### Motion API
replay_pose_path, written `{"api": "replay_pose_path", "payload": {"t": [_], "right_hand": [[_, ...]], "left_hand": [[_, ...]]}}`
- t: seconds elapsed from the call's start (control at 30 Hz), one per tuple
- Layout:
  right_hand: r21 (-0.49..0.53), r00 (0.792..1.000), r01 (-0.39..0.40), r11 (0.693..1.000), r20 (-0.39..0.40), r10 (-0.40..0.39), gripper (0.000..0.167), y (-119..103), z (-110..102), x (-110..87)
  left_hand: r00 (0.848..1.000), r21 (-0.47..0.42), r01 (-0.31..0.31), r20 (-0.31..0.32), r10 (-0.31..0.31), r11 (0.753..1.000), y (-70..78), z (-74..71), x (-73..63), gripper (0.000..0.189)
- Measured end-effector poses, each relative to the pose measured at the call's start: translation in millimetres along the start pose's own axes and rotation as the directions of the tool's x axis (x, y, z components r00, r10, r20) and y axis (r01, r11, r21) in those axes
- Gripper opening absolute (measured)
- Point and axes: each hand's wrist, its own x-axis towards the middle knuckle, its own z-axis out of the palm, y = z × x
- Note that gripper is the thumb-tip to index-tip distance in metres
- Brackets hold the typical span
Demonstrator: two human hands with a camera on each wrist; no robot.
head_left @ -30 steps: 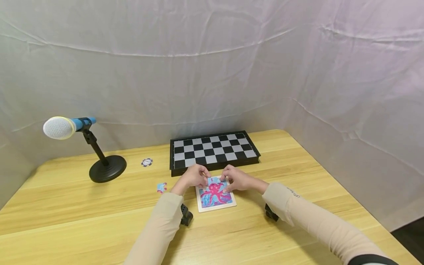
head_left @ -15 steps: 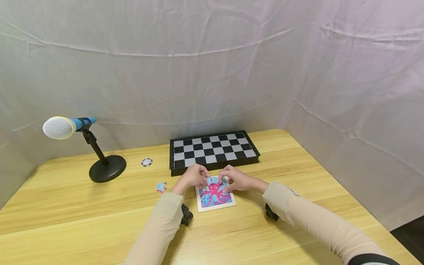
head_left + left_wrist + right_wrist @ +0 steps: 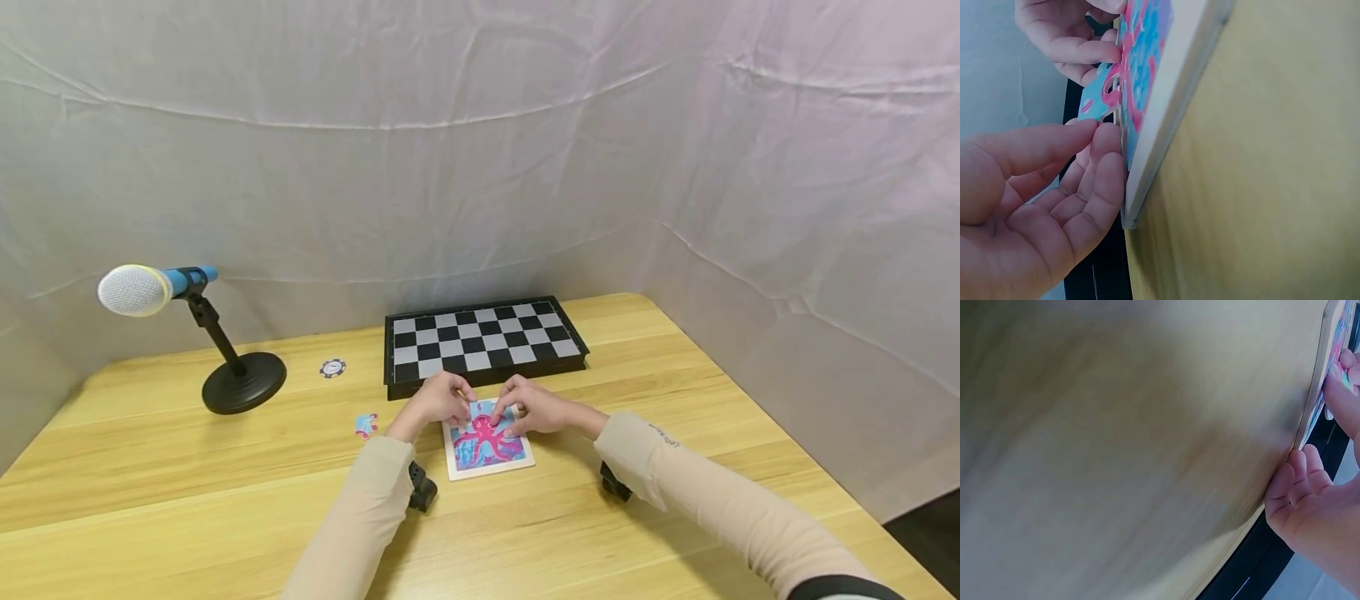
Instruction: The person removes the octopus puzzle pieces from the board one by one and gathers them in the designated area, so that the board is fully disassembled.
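Note:
A white-framed puzzle board (image 3: 489,467) with a pink octopus picture lies in front of me. At its far left edge, my left hand (image 3: 444,400) pinches a blue-and-pink puzzle piece (image 3: 1092,101) between thumb and index finger. That piece stands tilted over the board's edge in the left wrist view. My right hand (image 3: 542,404) reaches over the right side, bent index finger and thumb apart on the picture. In the right wrist view its other fingers (image 3: 1314,464) touch the board's edge. Whether the right fingertips also touch the tilted piece is partly hidden.
One loose puzzle piece (image 3: 366,425) lies left of the left hand. Close behind both hands is a black-and-white checkered board (image 3: 483,342). A poker chip (image 3: 333,367) and a blue microphone (image 3: 135,290) on a black stand (image 3: 243,382) are further left. Grey cloth (image 3: 420,192) hangs behind the table.
My right index finger has slid from the upper right of the picture left and down toward the octopus's head. The left hand and board look nearly unmoved.

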Motion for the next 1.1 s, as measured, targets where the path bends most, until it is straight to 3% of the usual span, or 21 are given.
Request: {"api": "replay_pose_path", "payload": {"t": [0.47,0.77,0.8,1.0,1.1], "right_hand": [[0.014,1.0,-0.014,1.0,0.017,0.014,0.015,2.1,1.9,0.3],[-0.017,0.998,-0.069,0.997,-0.006,0.069,0.043,2.3,3.4,1.5],[-0.022,0.997,-0.076,0.997,-0.007,0.076,0.046,2.5,3.3,1.6],[-0.034,0.997,-0.079,0.996,-0.014,0.079,0.048,0.5,1.2,0.4],[-0.036,0.997,-0.075,0.997,-0.014,0.074,0.048,-0.9,0.8,-0.4]], "left_hand": [[1.0,-0.04,0.024,-0.012,-0.024,0.999,-9.4,-6.7,-5.1,0.011],[1.0,-0.062,0.007,-0.006,-0.007,0.998,-18.6,-16.5,-9.4,0.01],[1.0,-0.067,-0.019,0.004,0.019,0.998,-19.8,-18.5,-10.3,0.009],[1.0,-0.088,-0.03,-0.005,0.029,0.996,-22.8,-26.3,-16.3,0.01],[1.0,-0.088,-0.003,-0.031,0.0,0.996,-25.3,-29.5,-19.4,0.013]]}}
